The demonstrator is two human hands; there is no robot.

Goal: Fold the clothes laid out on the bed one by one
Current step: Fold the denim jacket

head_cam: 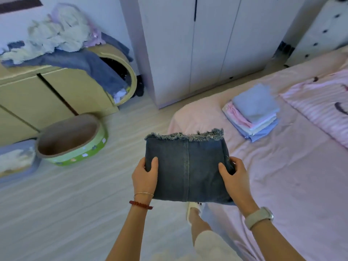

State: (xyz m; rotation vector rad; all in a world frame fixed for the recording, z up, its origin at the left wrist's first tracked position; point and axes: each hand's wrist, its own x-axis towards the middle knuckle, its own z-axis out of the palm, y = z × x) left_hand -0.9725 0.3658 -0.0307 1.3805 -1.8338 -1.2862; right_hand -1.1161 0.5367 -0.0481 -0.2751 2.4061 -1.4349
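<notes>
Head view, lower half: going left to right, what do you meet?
Green oval basket → left hand gripping the folded denim garment → right hand gripping its other side → stack of folded clothes on the pink bed → pink striped garment.

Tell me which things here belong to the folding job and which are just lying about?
Part of the job: folded denim, left hand, right hand, stack of folded clothes, bed.

Lying about: green basket, cabinet, wardrobe, striped blanket.
</notes>
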